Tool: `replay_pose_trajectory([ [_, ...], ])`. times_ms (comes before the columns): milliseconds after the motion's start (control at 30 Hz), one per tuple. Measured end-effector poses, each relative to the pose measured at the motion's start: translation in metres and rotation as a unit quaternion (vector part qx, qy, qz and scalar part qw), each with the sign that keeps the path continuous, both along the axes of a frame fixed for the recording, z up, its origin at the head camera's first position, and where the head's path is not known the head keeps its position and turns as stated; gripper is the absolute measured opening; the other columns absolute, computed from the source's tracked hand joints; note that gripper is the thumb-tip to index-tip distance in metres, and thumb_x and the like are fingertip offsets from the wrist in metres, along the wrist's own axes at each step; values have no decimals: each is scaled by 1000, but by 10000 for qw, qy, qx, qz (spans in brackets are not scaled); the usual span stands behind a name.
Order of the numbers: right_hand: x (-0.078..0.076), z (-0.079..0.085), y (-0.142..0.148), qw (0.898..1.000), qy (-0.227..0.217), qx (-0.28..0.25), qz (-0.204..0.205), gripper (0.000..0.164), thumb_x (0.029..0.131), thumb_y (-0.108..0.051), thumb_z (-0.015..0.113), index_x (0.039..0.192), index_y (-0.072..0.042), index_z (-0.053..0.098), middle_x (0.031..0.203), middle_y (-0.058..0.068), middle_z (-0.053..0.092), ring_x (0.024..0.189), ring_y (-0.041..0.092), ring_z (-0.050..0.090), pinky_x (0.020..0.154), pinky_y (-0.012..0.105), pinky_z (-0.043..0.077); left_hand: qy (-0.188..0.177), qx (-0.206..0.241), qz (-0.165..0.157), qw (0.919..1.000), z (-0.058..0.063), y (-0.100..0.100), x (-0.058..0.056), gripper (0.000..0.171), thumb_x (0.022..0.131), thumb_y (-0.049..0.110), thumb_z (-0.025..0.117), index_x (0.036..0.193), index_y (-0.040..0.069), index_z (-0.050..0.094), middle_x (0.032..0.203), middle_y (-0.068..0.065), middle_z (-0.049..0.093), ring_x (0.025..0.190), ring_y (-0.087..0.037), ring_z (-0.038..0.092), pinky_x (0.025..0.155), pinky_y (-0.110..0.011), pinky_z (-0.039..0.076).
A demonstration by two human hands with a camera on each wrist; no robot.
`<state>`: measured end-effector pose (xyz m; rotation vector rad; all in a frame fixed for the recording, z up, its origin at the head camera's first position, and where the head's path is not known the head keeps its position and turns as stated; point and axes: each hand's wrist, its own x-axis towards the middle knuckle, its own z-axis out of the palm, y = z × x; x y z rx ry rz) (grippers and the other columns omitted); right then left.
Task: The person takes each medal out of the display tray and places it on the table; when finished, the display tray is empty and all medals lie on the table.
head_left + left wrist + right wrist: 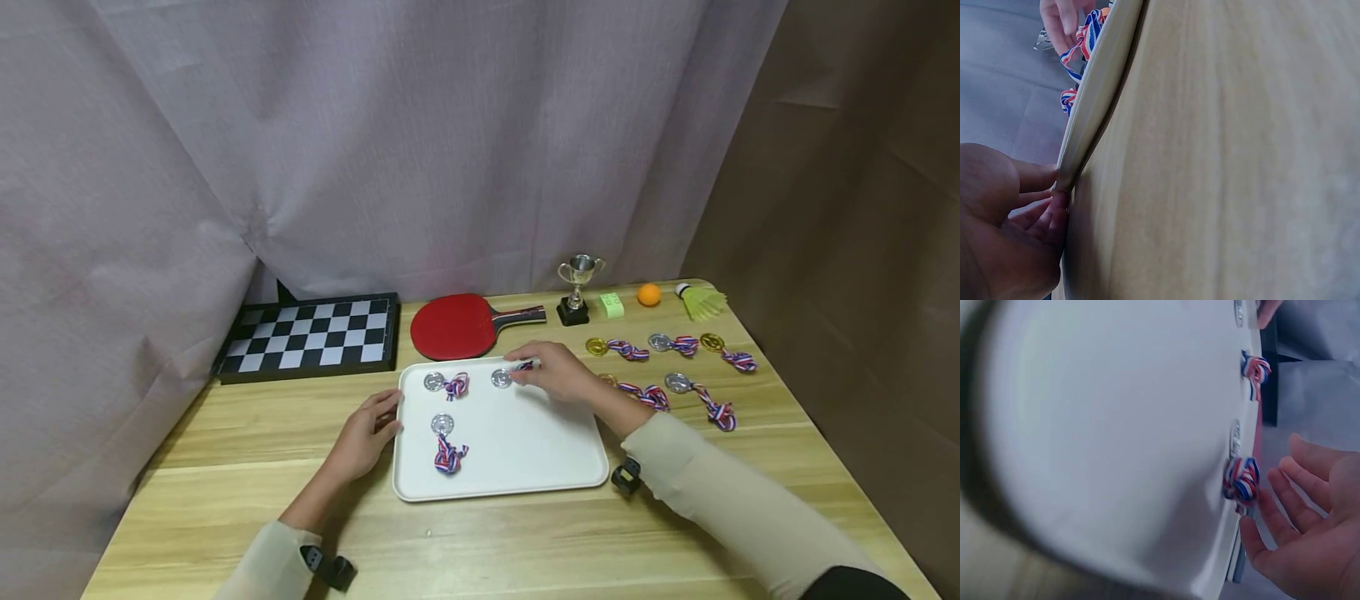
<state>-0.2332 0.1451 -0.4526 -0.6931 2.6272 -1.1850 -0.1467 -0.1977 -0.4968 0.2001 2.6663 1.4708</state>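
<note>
A white tray point(525, 454) lies on the wooden table, with three silver medals on striped ribbons in it. Its left rim is pinched by my left hand point(367, 437), thumb at the upper edge and fingers lower, as the left wrist view shows. One medal point(434, 382) is in the far left corner and another medal point(442, 425) lies nearer me. My right hand point(555, 372) is over the far rim beside the third medal point(501, 378). In the right wrist view its spread fingers reach right up to the knotted ribbon point(1242, 480).
Several gold and silver medals point(678, 382) lie right of the tray. Along the back are a chessboard point(315, 335), a red table tennis bat point(453, 327), a small trophy point(576, 292), a green block point(612, 305), an orange ball point(648, 294) and a shuttlecock point(702, 301).
</note>
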Motion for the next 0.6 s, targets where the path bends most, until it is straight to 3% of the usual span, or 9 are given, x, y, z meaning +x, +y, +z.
replay_pose_trajectory([
  [200,-5,-14,-16,9992,151,363,51,32,94,-12,75,124,-2,73,111,11,74,104,25,67,95,43,57,112,31,-32,9999,-1,0,0,50,99,-8,60,146,-11,48,154,-24,46,127,-38,60,106,-41,54],
  [600,-5,-33,-26,9950,639,733,207,23,86,-8,81,108,-7,78,100,5,69,97,21,62,90,38,53,72,54,-50,9999,-1,-1,0,50,99,-7,61,147,-11,48,154,-23,46,127,-37,60,106,-41,54],
])
